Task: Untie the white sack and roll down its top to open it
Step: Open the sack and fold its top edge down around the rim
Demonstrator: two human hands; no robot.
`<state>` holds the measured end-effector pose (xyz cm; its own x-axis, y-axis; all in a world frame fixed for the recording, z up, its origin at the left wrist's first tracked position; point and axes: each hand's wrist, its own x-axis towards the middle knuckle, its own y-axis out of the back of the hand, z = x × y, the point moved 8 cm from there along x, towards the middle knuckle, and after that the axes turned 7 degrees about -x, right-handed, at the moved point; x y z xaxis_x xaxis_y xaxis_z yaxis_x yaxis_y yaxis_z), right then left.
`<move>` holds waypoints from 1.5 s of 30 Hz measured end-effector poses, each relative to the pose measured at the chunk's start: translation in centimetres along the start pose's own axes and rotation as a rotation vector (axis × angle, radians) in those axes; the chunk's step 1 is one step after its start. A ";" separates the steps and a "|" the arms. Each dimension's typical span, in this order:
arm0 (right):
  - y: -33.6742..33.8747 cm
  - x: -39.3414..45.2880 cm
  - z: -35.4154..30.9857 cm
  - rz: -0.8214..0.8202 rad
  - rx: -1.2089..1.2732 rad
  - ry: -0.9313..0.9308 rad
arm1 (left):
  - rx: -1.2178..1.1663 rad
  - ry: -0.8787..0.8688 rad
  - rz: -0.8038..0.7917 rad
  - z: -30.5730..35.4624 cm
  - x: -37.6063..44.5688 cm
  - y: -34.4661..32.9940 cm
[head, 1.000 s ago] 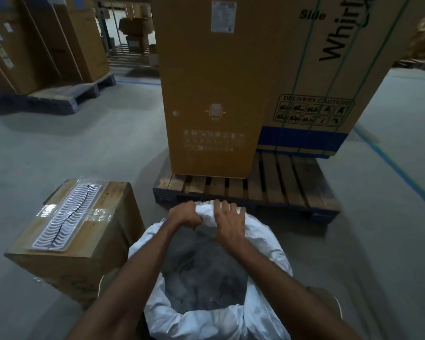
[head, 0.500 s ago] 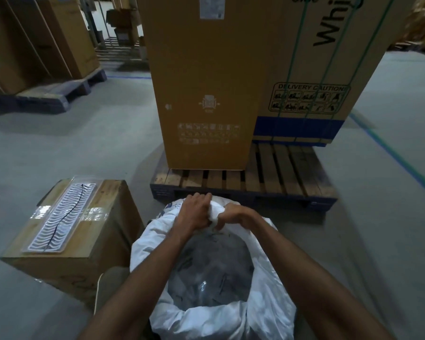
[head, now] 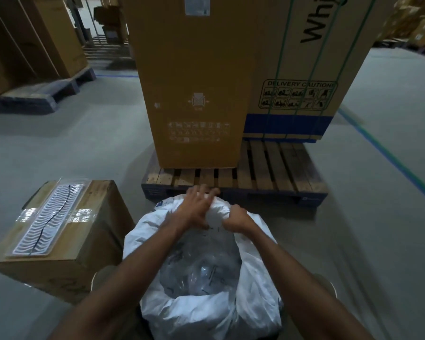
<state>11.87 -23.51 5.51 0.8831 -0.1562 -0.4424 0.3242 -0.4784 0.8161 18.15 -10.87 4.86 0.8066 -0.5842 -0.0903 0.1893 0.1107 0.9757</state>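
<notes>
Both hands work the far rim of the white sack (head: 201, 312) at lower centre: left hand (head: 194, 212) spread flat on the fabric, right hand (head: 236, 220) clenched on a fold. Sack already gapes untied, its near edge rolled; the far edge looks unfinished.

— What stands on the wooden pallet (head: 275, 165)?

— Two tall cardboard cartons. The plain one (head: 192, 82) sits at the pallet's near left edge; the other (head: 312, 57), bound with green straps (head: 280, 67) and printed with a delivery caution panel, fills the back right.

— And on the floor (head: 59, 148)?

— A smaller box (head: 84, 239) to the left, with a clear packet (head: 49, 217) on its top. Farther back left, more cartons (head: 22, 35) on another pallet (head: 39, 94).
</notes>
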 end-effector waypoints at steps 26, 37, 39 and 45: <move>1.0 -1.1 2.9 -0.255 0.273 -0.062 | -0.261 -0.331 0.025 4.7 0.8 0.2; -1.6 -5.0 6.5 0.308 0.283 -0.253 | -0.170 -0.067 -0.164 3.8 3.4 -0.5; -1.7 -3.8 7.9 0.273 0.469 -0.282 | -0.262 -0.138 -0.134 4.3 3.0 -0.4; -5.5 1.6 10.4 -0.035 0.844 -0.193 | -0.340 -0.277 -0.050 7.3 1.2 -1.8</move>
<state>7.99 -30.15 -3.61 0.7794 -0.2366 -0.5801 -0.0771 -0.9552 0.2859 14.66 -17.62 4.45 0.6203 -0.7837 -0.0335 0.4349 0.3080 0.8462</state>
